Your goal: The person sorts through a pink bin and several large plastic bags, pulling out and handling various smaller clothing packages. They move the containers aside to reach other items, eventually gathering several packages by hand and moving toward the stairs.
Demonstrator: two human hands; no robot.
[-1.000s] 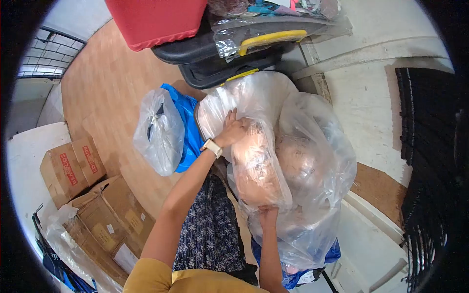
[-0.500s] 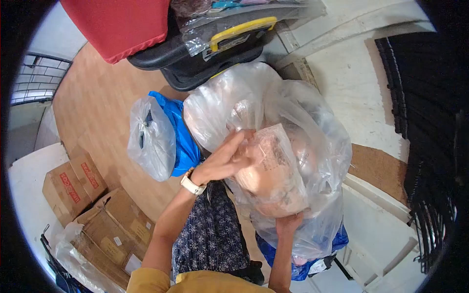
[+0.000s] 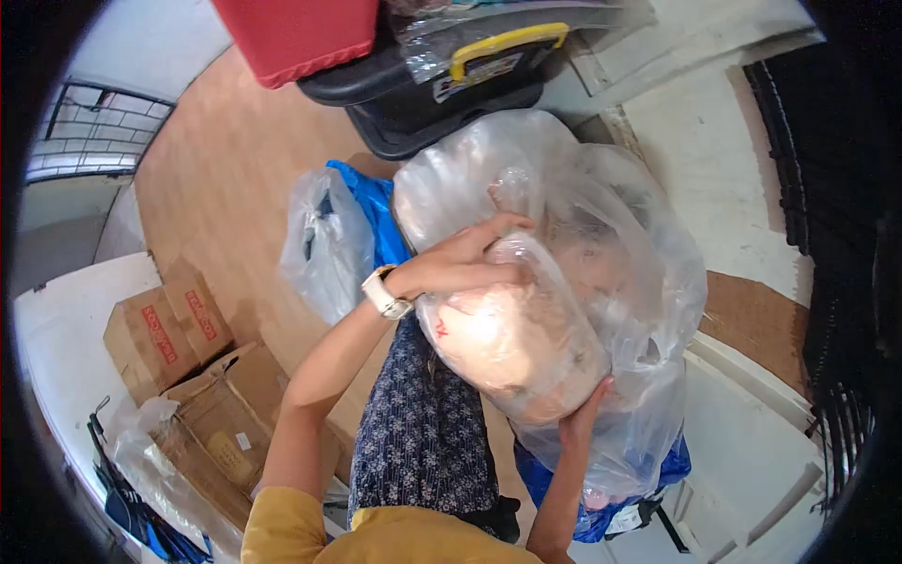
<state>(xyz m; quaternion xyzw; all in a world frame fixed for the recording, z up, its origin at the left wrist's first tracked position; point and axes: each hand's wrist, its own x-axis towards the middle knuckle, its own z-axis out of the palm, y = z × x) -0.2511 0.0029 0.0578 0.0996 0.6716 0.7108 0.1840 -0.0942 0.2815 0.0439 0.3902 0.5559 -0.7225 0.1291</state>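
A clear plastic-wrapped package (image 3: 517, 343) with beige, soft-looking contents and a red "XL" mark is held between my two hands, tilted. My left hand (image 3: 460, 265) grips its upper left edge, the fingers bent over the top. At the lower right corner, my right hand (image 3: 583, 414) grasps the package from below, its thumb along the side. Just beyond it stands a large translucent plastic bag (image 3: 648, 273), filled with similar beige wrapped items.
A black bin (image 3: 442, 113) with a yellow handle and a red container (image 3: 305, 38) stand at the back. A knotted white bag (image 3: 324, 249) leans on a blue bag (image 3: 381, 211). Cardboard boxes (image 3: 225, 414) lie at left, a black curtain (image 3: 836, 188) hangs at right.
The package has turned over in my hands, so the face with the red "XL" now shows. My view has shifted slightly, moving the surroundings rightward.
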